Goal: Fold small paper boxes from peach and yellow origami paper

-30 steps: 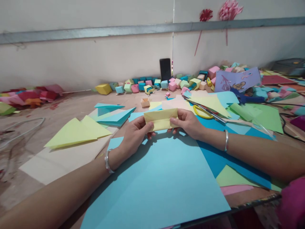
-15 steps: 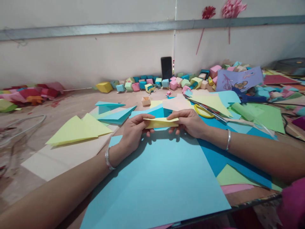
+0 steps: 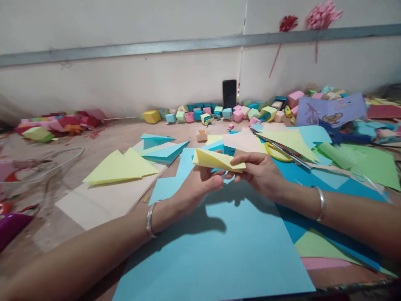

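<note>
Wall (image 3: pixel 109 83): pale, crossed by a metal bar. Table (image 3: pixel 122 136): brown, set against the wall and strewn with paper. Light blue sheet (image 3: pixel 216 251): laid flat at the near edge, shaded by the hands above. Dark blue sheet (image 3: pixel 316 182): partly covered, to the right. Pale sheet (image 3: pixel 106 205): to the left, overlapped by a yellow folded sheet (image 3: pixel 119 169). Purple card (image 3: pixel 328 109): figured, propped at the far right. Right hand (image 3: pixel 263 171): closed on the strip's right end, which is pinched between thumb and fingers. Left hand (image 3: pixel 200 184): loosely opened, its thumb held off the paper, its fingers partly hidden behind; whether the strip is touched by them cannot be told. Scissors (image 3: pixel 278 158): yellow-handled, lying among papers. Yellow paper strip (image 3: pixel 216 159): folded, slightly tilted, held above the light blue sheet. Phone (image 3: pixel 229 94): black, stood upright behind paper cubes (image 3: pixel 198 114). Peach box (image 3: pixel 201 136): open-topped, placed beyond the strip.
</note>
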Demonstrator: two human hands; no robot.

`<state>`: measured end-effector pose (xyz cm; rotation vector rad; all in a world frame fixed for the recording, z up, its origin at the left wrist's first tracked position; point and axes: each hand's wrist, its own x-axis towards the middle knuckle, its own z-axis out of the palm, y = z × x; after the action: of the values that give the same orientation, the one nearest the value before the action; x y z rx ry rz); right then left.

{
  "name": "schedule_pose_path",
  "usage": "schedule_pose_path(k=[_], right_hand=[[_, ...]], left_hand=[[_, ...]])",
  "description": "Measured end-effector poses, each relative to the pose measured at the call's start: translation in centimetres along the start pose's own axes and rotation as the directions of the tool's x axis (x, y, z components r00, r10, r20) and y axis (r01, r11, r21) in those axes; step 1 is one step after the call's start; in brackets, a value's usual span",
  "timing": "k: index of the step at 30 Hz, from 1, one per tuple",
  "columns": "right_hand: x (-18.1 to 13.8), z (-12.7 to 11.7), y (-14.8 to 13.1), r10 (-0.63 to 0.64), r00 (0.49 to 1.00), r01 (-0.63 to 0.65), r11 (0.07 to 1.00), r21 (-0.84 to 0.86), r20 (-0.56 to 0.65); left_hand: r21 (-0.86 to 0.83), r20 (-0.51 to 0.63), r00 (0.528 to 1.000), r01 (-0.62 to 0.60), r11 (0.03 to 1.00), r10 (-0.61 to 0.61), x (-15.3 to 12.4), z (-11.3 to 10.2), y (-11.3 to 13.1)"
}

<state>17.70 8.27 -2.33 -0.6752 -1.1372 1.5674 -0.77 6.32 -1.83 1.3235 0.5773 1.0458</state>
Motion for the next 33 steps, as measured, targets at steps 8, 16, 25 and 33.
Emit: schedule_pose_path(k=[8,16,25,33], right_hand=[[-0.2,-0.4,0.4,-0.223,0.917,0.358,0.826,-0.435,0.33],[-0.3,0.0,0.6,0.011,0.967,0.108,0.888,-0.447,0.255],[-0.8,0.6,1.2,0.061,0.955,0.072,0.902,-0.426,0.29],[-1.1,0.4,0.9,-0.146,0.939,0.338,0.546,-0.767,0.31]], left_hand=[[-0.059,-0.212,0.973,0.086,0.995,-0.097,-0.6,0.9,1.2],[-0.035,-0.198,0.98,-0.009,0.999,0.002,-0.5,0.9,1.4],[0.0,-0.185,0.982,-0.026,1.0,0.025,-1.1,1.5,1.7],[0.321,-0.127,0.977,-0.125,0.939,0.174,-1.3,1.3,1.0]])
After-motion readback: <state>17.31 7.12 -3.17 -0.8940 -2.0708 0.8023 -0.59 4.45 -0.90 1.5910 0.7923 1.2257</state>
